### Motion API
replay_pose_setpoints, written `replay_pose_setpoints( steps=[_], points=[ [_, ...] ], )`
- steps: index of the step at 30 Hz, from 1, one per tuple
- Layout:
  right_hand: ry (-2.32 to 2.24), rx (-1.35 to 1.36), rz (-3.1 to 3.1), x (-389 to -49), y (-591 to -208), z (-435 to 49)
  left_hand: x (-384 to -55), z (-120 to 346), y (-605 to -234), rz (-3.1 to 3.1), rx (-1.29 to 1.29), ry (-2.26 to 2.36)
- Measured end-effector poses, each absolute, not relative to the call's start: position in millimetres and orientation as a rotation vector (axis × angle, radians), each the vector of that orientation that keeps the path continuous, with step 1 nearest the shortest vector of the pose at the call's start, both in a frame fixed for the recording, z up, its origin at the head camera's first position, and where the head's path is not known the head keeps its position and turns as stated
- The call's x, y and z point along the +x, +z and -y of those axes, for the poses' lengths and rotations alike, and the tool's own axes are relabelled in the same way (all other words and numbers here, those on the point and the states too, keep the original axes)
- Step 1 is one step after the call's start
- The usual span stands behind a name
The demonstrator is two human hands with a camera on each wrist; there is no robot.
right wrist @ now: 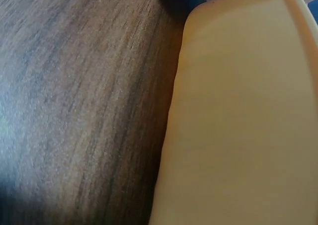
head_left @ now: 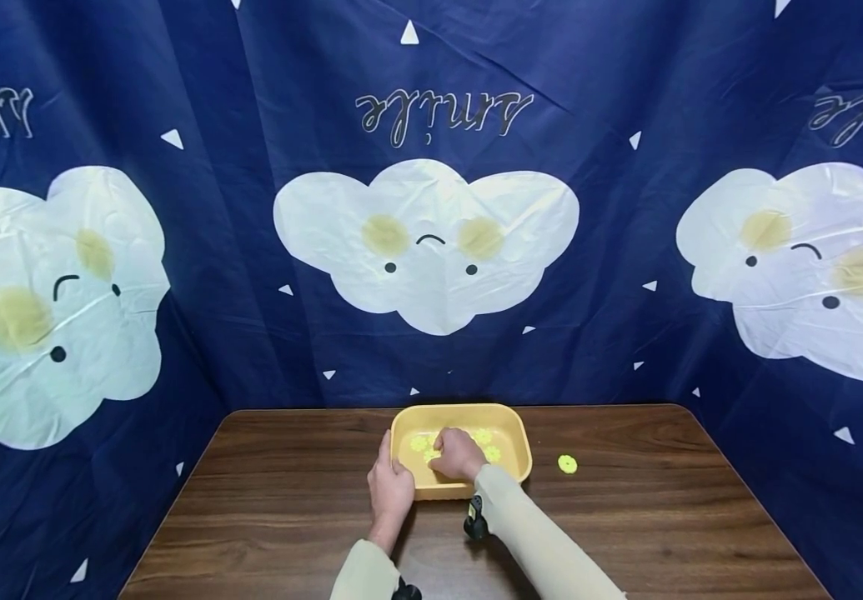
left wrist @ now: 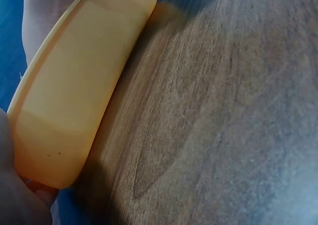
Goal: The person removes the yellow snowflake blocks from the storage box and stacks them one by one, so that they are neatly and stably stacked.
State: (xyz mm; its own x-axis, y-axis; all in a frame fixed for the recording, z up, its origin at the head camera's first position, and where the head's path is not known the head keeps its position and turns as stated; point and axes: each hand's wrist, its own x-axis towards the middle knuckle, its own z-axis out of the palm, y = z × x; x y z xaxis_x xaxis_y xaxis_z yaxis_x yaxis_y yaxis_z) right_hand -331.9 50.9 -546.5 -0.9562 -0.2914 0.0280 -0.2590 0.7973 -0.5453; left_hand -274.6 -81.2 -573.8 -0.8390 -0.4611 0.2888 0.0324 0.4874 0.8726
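Note:
A shallow yellow plastic tub (head_left: 509, 429) stands on the table, with several small lime-yellow flower-shaped pieces (head_left: 483, 436) on its floor. My left hand (head_left: 391, 487) grips the tub at its left side, by the near corner. In the left wrist view the tub's outer wall (left wrist: 74, 96) shows, with parts of that hand at the wall's edges. My right hand (head_left: 459, 456) reaches over the near rim into the tub, fingers bent down around a flower piece (head_left: 430, 456); I cannot tell whether it pinches that piece. In the right wrist view the near wall (right wrist: 243, 115) hides the fingers.
One more flower-shaped piece (head_left: 568, 464) lies on the brown wooden table (head_left: 626, 517), right of the tub. A dark blue curtain (head_left: 619, 333) with white clouds hangs behind the table and along both sides.

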Motion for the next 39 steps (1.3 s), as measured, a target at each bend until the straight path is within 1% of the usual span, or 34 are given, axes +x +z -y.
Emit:
replay_pose_setpoints(
  steps=[9,13,20,24,30,39],
  points=[
    [-0.841,-0.370,-2.924,-328,-539,-58,-275,82,-574,2.270,0.400,-1.375],
    [-0.893,-0.416,-2.920,-326,-538,-63,-275,83,-572,2.293,0.432,-1.411],
    [-1.165,-0.521,-2.865,-327,-529,-79,-274,82,-573,2.299,0.420,-1.404],
    [-1.261,-0.545,-2.853,-329,-516,-95,-273,81,-574,2.290,0.411,-1.396],
    [-1.406,-0.466,-2.823,-331,-495,-127,-274,80,-573,2.295,0.409,-1.404],
    [-1.394,-0.402,-2.790,-327,-477,-176,-274,81,-573,2.280,0.380,-1.392]
  ],
)
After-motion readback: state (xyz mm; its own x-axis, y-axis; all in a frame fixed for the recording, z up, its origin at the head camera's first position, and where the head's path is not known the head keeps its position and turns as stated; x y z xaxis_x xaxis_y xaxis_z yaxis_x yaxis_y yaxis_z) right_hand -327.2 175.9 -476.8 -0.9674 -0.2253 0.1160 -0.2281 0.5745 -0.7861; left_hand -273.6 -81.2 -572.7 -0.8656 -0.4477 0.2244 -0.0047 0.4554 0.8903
